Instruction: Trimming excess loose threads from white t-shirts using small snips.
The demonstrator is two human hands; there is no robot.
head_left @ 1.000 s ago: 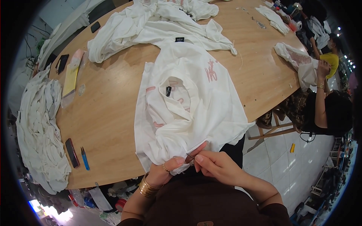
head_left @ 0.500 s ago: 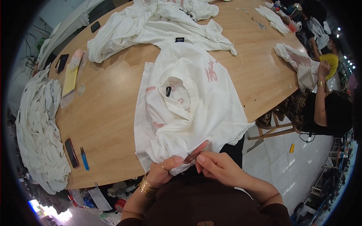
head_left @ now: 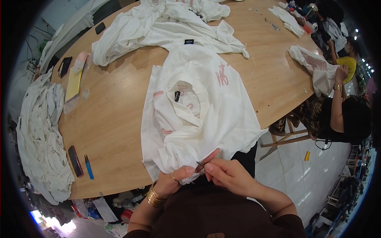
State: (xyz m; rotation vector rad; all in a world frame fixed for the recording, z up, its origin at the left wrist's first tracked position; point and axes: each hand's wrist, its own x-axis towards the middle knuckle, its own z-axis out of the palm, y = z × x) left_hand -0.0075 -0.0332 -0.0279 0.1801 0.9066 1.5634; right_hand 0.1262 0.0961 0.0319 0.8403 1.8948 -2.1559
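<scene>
A white garment with pink lettering and pink stitched shapes lies over the table's near edge, its round neck opening facing up. My left hand, with gold bangles and a bracelet at the wrist, pinches its bunched near edge between thumb and fingers. Close against it, my right hand grips a thin, dark, pointed tool between thumb and forefinger. The tool's tip is at the cloth by my left fingers; its exact kind is hidden by my grip.
A white garment heap lies at the far side, a fabric pile along the left. Blue thread snips and a dark phone rest on the round table. At right, a co-worker's hand holds white cloth.
My right hand has shifted very slightly left, and the tool has changed its angle a little at the cloth. My left hand and the garment look the same.
</scene>
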